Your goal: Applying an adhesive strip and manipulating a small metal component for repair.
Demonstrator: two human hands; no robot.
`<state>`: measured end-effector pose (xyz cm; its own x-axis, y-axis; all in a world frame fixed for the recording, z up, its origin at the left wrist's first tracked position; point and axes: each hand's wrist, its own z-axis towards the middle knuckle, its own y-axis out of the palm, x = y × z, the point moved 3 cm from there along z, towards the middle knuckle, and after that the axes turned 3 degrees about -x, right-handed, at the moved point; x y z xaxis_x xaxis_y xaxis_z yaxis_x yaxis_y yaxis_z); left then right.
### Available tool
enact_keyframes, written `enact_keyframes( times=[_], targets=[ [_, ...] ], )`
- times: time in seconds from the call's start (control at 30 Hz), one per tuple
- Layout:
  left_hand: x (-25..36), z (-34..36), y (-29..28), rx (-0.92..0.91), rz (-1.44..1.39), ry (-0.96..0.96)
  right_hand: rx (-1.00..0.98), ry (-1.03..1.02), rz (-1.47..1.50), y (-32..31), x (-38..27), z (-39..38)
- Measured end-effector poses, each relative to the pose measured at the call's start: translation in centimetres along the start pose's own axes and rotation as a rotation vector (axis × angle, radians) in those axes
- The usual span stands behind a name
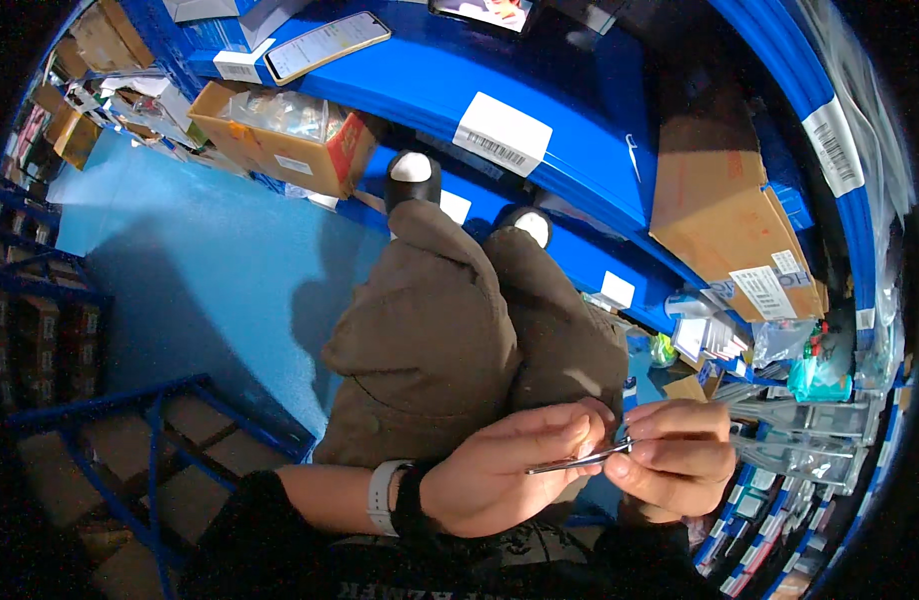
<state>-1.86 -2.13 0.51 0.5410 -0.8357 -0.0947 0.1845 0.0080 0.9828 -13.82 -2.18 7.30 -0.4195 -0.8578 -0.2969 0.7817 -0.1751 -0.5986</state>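
Observation:
Close to my lap, at the lower middle, my two hands are held together. My right hand (675,460) pinches one end of a slim, shiny metal tool (570,464) between thumb and fingers. The tool lies nearly level and its thin free end points left, across the front of my left hand (510,470). My left hand is half closed, its thumb on top and its fingertips close against the tool's right part. Whatever the left fingers grip is hidden. A pale watch band (382,498) and a black cuff are on my left wrist.
Before my knees stands a blue shelf (600,130) bearing a phone (328,47) and a lit screen (490,10). Cardboard boxes sit at the left (305,160) and right (730,210). A blue-framed rack (160,430) stands at lower left, and bagged goods (820,370) at right.

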Motion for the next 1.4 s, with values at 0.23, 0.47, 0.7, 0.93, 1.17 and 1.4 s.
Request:
enact_keyframes(
  times=[0.23,0.47,0.7,0.93,1.17,1.4],
  targets=[
    [-0.2,-0.2,-0.4,0.058,0.030,-0.011,0.031,0.020,-0.017,0.1,-0.1,0.2],
    [-0.4,-0.5,-0.5,0.060,-0.001,-0.046,-0.076,-0.123,0.098,0.4,0.2,1.2],
    [-0.5,-0.3,-0.8,0.071,-0.052,-0.070,-0.150,-0.153,0.100,-0.1,0.8,0.9],
    [-0.1,0.0,-0.2,0.123,0.068,-0.026,-0.196,-0.090,0.051,-1.5,0.7,0.8],
    [-0.6,-0.1,-0.2,0.054,-0.027,-0.078,-0.130,-0.148,-0.002,-1.1,0.1,0.9],
    [-0.2,-0.3,-0.4,0.112,0.054,-0.086,-0.215,-0.115,0.011,-0.9,-0.2,0.9]
  ],
)
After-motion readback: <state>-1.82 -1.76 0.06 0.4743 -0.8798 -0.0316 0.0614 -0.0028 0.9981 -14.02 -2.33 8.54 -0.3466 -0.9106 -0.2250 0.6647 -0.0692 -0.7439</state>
